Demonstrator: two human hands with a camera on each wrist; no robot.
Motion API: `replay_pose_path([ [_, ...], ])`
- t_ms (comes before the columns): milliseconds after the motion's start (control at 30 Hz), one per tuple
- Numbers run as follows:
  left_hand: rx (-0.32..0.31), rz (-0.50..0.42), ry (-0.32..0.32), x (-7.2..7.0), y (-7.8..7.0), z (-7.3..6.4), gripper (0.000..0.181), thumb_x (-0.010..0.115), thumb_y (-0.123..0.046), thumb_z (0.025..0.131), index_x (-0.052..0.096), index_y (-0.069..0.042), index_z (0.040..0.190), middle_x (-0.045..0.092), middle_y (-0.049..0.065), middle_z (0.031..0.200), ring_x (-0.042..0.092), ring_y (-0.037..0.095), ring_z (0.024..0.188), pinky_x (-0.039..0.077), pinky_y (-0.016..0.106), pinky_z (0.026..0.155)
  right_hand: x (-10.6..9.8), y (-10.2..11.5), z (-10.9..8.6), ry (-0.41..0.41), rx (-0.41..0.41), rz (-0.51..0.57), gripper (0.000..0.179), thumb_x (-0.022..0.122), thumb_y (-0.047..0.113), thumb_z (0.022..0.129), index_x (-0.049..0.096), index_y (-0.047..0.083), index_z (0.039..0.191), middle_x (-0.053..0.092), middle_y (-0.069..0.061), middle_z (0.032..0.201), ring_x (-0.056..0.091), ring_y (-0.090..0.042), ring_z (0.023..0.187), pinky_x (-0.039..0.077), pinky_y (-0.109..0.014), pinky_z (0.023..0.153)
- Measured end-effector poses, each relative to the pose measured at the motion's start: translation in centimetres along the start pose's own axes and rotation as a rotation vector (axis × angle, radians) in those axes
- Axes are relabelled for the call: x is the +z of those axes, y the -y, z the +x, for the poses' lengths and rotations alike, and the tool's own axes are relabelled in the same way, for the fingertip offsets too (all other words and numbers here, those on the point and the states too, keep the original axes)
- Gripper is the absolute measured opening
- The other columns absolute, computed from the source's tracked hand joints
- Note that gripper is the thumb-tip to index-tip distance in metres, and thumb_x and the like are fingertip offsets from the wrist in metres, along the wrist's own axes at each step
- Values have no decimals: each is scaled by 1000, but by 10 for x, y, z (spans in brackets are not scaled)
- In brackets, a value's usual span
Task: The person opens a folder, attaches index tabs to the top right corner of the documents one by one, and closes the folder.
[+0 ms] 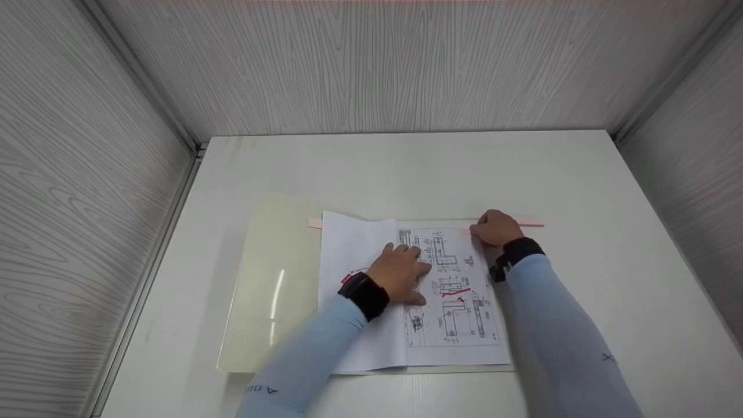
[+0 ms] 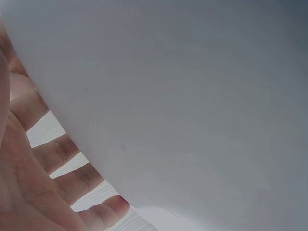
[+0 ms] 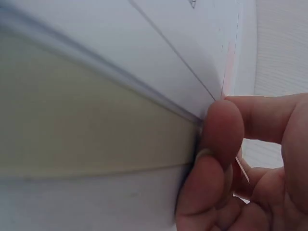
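A pale yellow folder (image 1: 264,290) lies open on the white table, with white sheets in it. One sheet (image 1: 365,342) is turned over to the left. Beside it shows a technical drawing sheet (image 1: 426,354) with red marks. My left hand (image 1: 399,273) rests with spread fingers on the papers, around the line between the two sheets. In the left wrist view a white sheet hides part of its fingers (image 2: 79,183). At the drawing's upper right corner my right hand (image 1: 496,228) pinches the sheet's edge, beside a pink tab (image 3: 229,67).
Another pink tab (image 1: 314,223) sticks out left of the turned sheet. A pink strip (image 1: 529,222) shows beyond the right hand. Wood-grain panels stand behind the table (image 1: 406,168) and along both sides.
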State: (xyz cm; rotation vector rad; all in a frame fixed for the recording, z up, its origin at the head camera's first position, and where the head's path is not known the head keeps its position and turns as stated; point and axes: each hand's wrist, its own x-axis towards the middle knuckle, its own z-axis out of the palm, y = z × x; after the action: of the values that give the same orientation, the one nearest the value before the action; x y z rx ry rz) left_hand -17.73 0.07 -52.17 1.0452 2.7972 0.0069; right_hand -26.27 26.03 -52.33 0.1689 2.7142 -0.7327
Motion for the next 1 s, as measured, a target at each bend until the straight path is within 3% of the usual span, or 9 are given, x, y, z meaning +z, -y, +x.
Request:
replay_pose_path([
  [133, 0, 4, 11, 0, 1, 0, 74, 71, -68, 70, 57, -32, 134, 53, 3, 130, 47, 26, 121, 36, 47, 103, 3, 3, -1, -23, 20, -8, 39, 58, 36, 86, 56, 0, 104, 59, -15, 93, 56, -30, 81, 45, -35, 67],
  [300, 1, 2, 19, -1, 1, -1, 73, 71, -67, 71, 57, -32, 134, 53, 3, 130, 47, 26, 120, 35, 47, 103, 10, 10, -3, -48, 49, -64, 59, 60, 54, 84, 56, 0, 109, 59, -16, 94, 56, -30, 77, 44, -34, 59],
  [500, 1, -15, 15, -1, 1, -1, 73, 72, -66, 71, 57, -32, 134, 52, 4, 132, 46, 26, 122, 34, 48, 105, 11, 10, -4, -19, 63, -43, 73, 63, 60, 82, 52, 0, 120, 59, -18, 102, 55, -32, 83, 45, -36, 63],
  [700, -1, -19, 12, 0, 0, -2, 72, 72, -65, 71, 57, -33, 134, 52, 4, 133, 46, 26, 122, 34, 48, 105, 7, 2, -4, 36, 62, 34, 68, 72, 55, 78, 50, 3, 117, 57, -17, 106, 54, -33, 91, 46, -38, 72],
  [900, -16, -17, 10, 0, -1, -1, 73, 72, -66, 71, 57, -33, 134, 51, 4, 135, 45, 26, 125, 33, 49, 105, 1, -5, -2, 38, -22, 14, 43, 63, 32, 87, 52, 1, 114, 56, -16, 104, 52, -31, 90, 43, -38, 75],
  [1000, -15, -30, 18, 0, -1, -1, 74, 72, -65, 72, 56, -33, 136, 50, 4, 138, 44, 27, 127, 31, 51, 107, -5, -8, -4, 75, -34, 54, 41, 59, 23, 87, 50, 1, 120, 56, -17, 106, 53, -30, 91, 43, -38, 77],
])
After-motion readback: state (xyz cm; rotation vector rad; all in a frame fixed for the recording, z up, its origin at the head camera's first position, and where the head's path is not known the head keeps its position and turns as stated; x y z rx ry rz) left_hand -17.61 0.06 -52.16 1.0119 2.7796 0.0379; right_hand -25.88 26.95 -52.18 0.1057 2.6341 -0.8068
